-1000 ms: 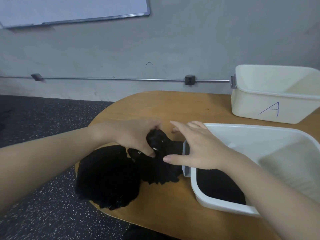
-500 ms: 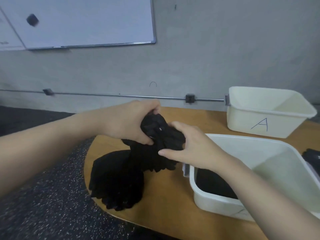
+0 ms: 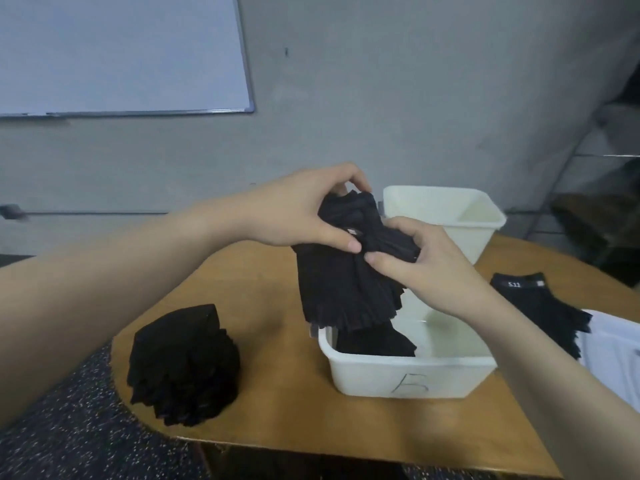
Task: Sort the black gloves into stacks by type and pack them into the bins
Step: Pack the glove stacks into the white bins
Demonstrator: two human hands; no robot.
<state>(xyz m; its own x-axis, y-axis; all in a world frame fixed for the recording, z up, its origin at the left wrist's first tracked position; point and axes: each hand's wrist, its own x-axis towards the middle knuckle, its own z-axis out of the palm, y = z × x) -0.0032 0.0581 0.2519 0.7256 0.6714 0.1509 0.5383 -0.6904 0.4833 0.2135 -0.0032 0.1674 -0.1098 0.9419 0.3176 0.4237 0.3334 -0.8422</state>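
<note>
Head view, frame centre: left hand (image 3: 304,209) and right hand (image 3: 426,268) both grip a bundle of black fabric gloves (image 3: 346,271) above the white plastic bin marked B (image 3: 408,375). Best lower them flat, cuffs together, beside gloves already inside.

Two white bins: bin B (image 3: 398,372) lower middle, another bin (image 3: 443,209) behind it. Two hands, left hand (image 3: 304,209) and right hand (image 3: 426,268). Four batches of black gloves: held bundle (image 3: 339,289), stack (image 3: 183,365) lower left, some in B (image 3: 377,342), pile (image 3: 540,306) right.

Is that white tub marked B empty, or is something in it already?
Not empty. Bin B already holds some black gloves at its left end; the rest of its floor shows bare.
</note>
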